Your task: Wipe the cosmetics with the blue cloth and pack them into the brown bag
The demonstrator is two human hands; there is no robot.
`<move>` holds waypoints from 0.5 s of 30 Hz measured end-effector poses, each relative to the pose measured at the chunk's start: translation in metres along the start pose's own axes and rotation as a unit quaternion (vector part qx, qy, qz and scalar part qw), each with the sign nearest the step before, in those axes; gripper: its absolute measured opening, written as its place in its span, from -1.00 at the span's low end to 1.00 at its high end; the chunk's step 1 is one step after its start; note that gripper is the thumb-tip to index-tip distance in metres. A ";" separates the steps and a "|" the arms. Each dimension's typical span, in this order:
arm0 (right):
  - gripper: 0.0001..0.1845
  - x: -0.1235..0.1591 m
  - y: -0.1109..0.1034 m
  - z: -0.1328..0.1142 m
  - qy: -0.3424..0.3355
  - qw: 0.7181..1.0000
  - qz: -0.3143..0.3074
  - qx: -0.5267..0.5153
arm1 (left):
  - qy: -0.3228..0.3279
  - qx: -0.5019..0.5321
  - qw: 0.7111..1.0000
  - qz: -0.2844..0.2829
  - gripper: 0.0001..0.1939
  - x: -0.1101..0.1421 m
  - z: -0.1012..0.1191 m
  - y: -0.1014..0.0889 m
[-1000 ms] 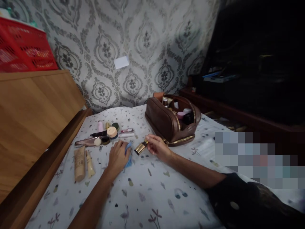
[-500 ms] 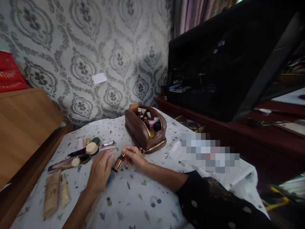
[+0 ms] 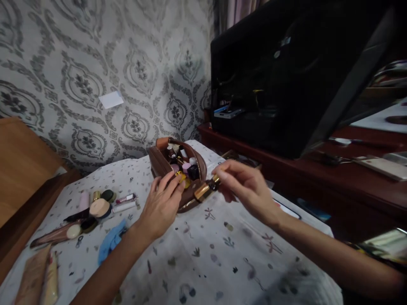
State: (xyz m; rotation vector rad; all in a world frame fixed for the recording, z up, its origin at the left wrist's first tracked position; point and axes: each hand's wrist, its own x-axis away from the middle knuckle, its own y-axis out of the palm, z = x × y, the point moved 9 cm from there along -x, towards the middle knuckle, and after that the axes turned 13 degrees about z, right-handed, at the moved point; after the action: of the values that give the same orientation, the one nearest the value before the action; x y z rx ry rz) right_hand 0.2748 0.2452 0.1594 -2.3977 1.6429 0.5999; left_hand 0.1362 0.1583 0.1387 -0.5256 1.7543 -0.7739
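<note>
A small gold bottle (image 3: 203, 191) with a narrow gold cap is pinched by its cap end in my right hand (image 3: 244, 186). It is tilted, its base pointing left over the front edge of the brown cosmetic bag (image 3: 160, 165). The bag stands unzipped, with several small bottles and jars inside, among them a black one (image 3: 193, 171) and a yellow item (image 3: 184, 181). My left hand (image 3: 163, 203) lies at the near side of the bag's opening, palm down with fingers stretched out, by the yellow item. A blue cloth (image 3: 112, 240) lies left of my left forearm.
On the patterned white sheet (image 3: 203, 275), cosmetics are grouped at left: a round beige-lidded jar (image 3: 99, 207), tubes including a large beige one (image 3: 33, 275), and a white pen-like tube (image 3: 124, 206). A large black screen (image 3: 286, 93) stands on the dark red furniture (image 3: 318, 178) at right.
My right hand has carried the gold bottle right and up to the bag's front edge. My left hand has moved from beside the cosmetics to the bag's opening, uncovering the blue cloth.
</note>
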 end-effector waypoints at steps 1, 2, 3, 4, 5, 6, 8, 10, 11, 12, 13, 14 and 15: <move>-0.64 -0.007 -0.008 -0.005 -0.021 0.999 0.024 0.005 | 0.011 -0.014 1.000 -0.011 -0.57 -0.001 0.001 0.004; -0.66 -0.013 -0.014 -0.009 -0.039 0.998 0.041 0.006 | 0.020 -0.026 0.999 -0.022 -0.55 0.000 0.003 0.007; -0.68 -0.020 -0.017 -0.011 -0.053 0.997 0.048 0.006 | 0.029 -0.036 0.998 -0.030 -0.53 0.001 0.004 0.008; -0.69 -0.026 -0.017 -0.011 -0.064 0.997 0.047 0.007 | 0.037 -0.047 0.998 -0.032 -0.51 0.002 0.005 0.008; -0.70 -0.031 -0.014 -0.009 -0.070 0.997 0.035 0.011 | 0.042 -0.057 0.997 -0.032 -0.50 0.004 0.005 0.007; -0.70 -0.036 -0.010 -0.006 -0.074 0.997 0.019 0.017 | 0.043 -0.066 0.996 -0.032 -0.50 0.006 0.006 0.007; -0.71 -0.043 -0.002 0.003 -0.084 0.996 -0.020 0.038 | 0.039 -0.079 0.996 -0.032 -0.51 0.009 0.006 0.007; -0.73 -0.048 0.007 0.012 -0.102 0.990 -0.060 0.073 | 0.032 -0.085 0.995 -0.034 -0.52 0.012 0.007 0.010; -0.75 -0.049 0.010 0.016 -0.113 0.986 -0.079 0.095 | 0.030 -0.085 0.995 -0.031 -0.52 0.013 0.007 0.011; -0.77 -0.050 0.013 0.020 -0.124 0.980 -0.098 0.118 | 0.029 -0.083 0.996 -0.026 -0.53 0.014 0.007 0.013; -0.79 -0.051 0.015 0.024 -0.134 0.974 -0.117 0.139 | 0.026 -0.079 0.996 -0.019 -0.53 0.014 0.006 0.014; -0.80 -0.052 0.017 0.028 -0.145 0.968 -0.133 0.156 | 0.022 -0.075 0.997 -0.012 -0.54 0.015 0.005 0.014; -0.80 -0.052 0.017 0.030 -0.154 0.963 -0.145 0.169 | 0.022 -0.071 0.997 -0.007 -0.55 0.016 0.004 0.015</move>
State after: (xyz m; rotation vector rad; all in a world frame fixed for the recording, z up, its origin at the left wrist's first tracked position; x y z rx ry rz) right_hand 0.2357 0.2944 0.1555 -2.1129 1.1340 0.5544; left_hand 0.1359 0.1571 0.1167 -0.6209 1.8573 -0.6772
